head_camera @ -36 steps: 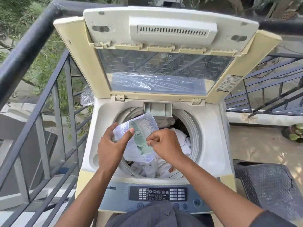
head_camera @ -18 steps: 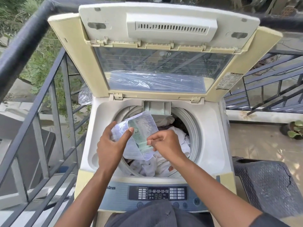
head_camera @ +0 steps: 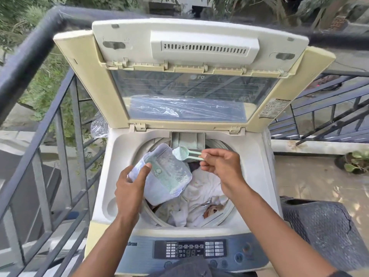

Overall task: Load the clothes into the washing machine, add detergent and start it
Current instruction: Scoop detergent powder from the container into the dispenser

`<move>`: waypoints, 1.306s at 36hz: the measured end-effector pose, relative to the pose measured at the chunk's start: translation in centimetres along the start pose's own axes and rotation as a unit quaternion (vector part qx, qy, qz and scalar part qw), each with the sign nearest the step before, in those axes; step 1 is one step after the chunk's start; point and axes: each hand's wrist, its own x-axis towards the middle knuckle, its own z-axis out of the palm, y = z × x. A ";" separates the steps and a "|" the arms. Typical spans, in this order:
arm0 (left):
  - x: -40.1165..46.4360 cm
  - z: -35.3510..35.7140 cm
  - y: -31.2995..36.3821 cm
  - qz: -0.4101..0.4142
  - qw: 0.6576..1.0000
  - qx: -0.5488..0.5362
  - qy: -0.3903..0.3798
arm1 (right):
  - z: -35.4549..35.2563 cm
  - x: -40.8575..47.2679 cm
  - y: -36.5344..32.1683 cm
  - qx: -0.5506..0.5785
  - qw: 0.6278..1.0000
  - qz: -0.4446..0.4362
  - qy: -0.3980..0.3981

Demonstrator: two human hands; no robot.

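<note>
Top-loading washing machine (head_camera: 259, 176) on a balcony, lid (head_camera: 199, 56) raised upright behind the drum opening. Drum holds a pile of mostly white clothes (head_camera: 201, 198), with a brownish patch toward the front-right of the pile. Left hand (head_camera: 129, 188) is curled around a translucent detergent tub (head_camera: 165, 174), thumb pressed on its near wall, fingers wrapped round the far side; tub is tilted, open mouth facing up and toward the back, over the left part of the drum opening. Pale green powder coats its inside. Right hand (head_camera: 221, 164) is closed in a pinch on the handle of a pale green scoop (head_camera: 184, 153), thumb and forefinger gripping, other fingers folded under. Scoop bowl is heaped with powder, just above the tub's rear rim and just in front of the dispenser tray (head_camera: 187, 139) at the back edge of the opening; cannot tell if scoop touches the tub. Control panel (head_camera: 190, 249) at the machine's front edge, display digits showing. Dark metal railing (head_camera: 60, 126) left of and behind the machine. Dark cracked chair (head_camera: 319, 232) right of the machine. Potted plant (head_camera: 357, 161) on the floor farther right.
</note>
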 end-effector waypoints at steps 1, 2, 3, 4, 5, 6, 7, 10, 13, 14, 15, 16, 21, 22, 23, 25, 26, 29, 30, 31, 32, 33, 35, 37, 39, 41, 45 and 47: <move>0.0 0.1 -0.1 0.000 1.000 0.000 0.002 | 0.0 0.4 -0.2 0.011 1.000 0.004 0.010; -0.1 0.1 0.0 -0.001 1.000 -0.001 0.003 | 0.0 0.7 -0.5 0.021 1.000 0.007 0.021; 0.0 0.2 -0.1 -0.001 1.000 -0.003 0.005 | 0.0 1.1 -0.7 0.027 0.999 0.008 0.031; 0.0 0.2 -0.1 0.000 1.000 -0.003 0.007 | 0.1 1.4 -0.9 0.033 0.999 0.007 0.041; 0.0 0.2 -0.2 0.002 1.000 -0.002 0.008 | 0.3 1.8 -1.0 0.035 0.998 0.006 0.051; 0.0 0.3 -0.1 0.002 1.000 0.000 0.008 | 0.5 2.1 -1.1 0.034 0.998 0.002 0.059; 0.0 0.3 -0.2 0.004 1.000 0.002 0.008 | 0.8 2.5 -1.0 0.028 0.997 -0.004 0.066; -0.1 0.2 -0.3 0.003 1.000 0.006 0.006 | 1.7 3.6 -0.7 -0.009 0.996 -0.026 0.086; -0.1 0.0 -0.5 0.004 1.000 0.006 0.005 | 2.7 4.4 -0.2 -0.055 0.992 -0.059 0.098; -0.1 -0.1 -0.5 0.005 1.000 0.007 0.004 | 3.0 4.5 -0.1 -0.070 0.990 -0.072 0.099; -0.2 -0.2 -0.5 0.007 1.000 0.007 0.003 | 3.3 4.7 0.0 -0.085 0.988 -0.083 0.100; -0.2 -0.2 -0.5 0.010 1.000 0.007 0.000 | 3.5 4.8 0.1 -0.101 0.985 -0.096 0.102; -0.5 -0.5 -0.5 0.021 1.000 0.001 -0.004 | 3.3 5.1 0.7 -0.202 0.956 -0.176 0.122; -0.5 -0.5 -0.4 0.022 1.000 0.000 -0.003 | 3.1 5.0 0.8 -0.214 0.951 -0.184 0.125; -0.5 -0.6 -0.4 0.024 1.000 0.000 -0.003 | 2.9 5.0 0.8 -0.224 0.947 -0.191 0.129; -0.6 -0.6 -0.4 0.026 1.000 0.002 0.000 | 2.4 4.8 0.6 -0.245 0.936 -0.211 0.139; -0.6 -0.6 -0.3 0.026 1.000 0.001 0.000 | 2.2 4.6 0.4 -0.258 0.929 -0.223 0.144; -0.7 -0.5 -0.2 0.025 1.000 0.000 0.000 | 1.5 4.2 0.0 -0.293 0.907 -0.259 0.159; -0.7 -0.5 -0.2 0.024 1.000 0.001 0.000 | 1.3 4.1 0.0 -0.300 0.901 -0.268 0.162; -0.7 -0.5 -0.2 0.024 1.000 0.001 0.000 | 1.1 4.1 0.0 -0.307 0.896 -0.276 0.165; -0.7 -0.5 -0.2 0.023 1.000 0.001 0.000 | 0.9 4.1 0.1 -0.313 0.891 -0.283 0.166; -0.6 -0.4 -0.3 0.022 1.000 0.002 -0.001 | 0.7 4.2 0.1 -0.319 0.887 -0.291 0.166; -0.6 -0.4 -0.3 0.023 1.000 0.004 -0.002 | 0.4 4.2 0.2 -0.334 0.876 -0.309 0.163; -0.6 -0.3 -0.3 0.021 1.000 0.003 0.000 | 0.2 4.2 0.2 -0.353 0.859 -0.333 0.163; -0.5 -0.3 -0.3 0.018 1.000 0.000 0.004 | 0.1 4.2 0.3 -0.377 0.840 -0.353 0.167; -0.5 -0.3 -0.3 0.017 1.000 -0.002 0.002 | 0.0 4.2 0.4 -0.392 0.831 -0.359 0.168; -0.6 -0.3 -0.3 0.018 1.000 -0.003 0.005 | 0.3 4.1 0.5 -0.406 0.822 -0.367 0.158; -0.6 -0.3 -0.3 0.017 1.000 -0.004 0.007 | 0.6 3.9 0.5 -0.406 0.822 -0.372 0.146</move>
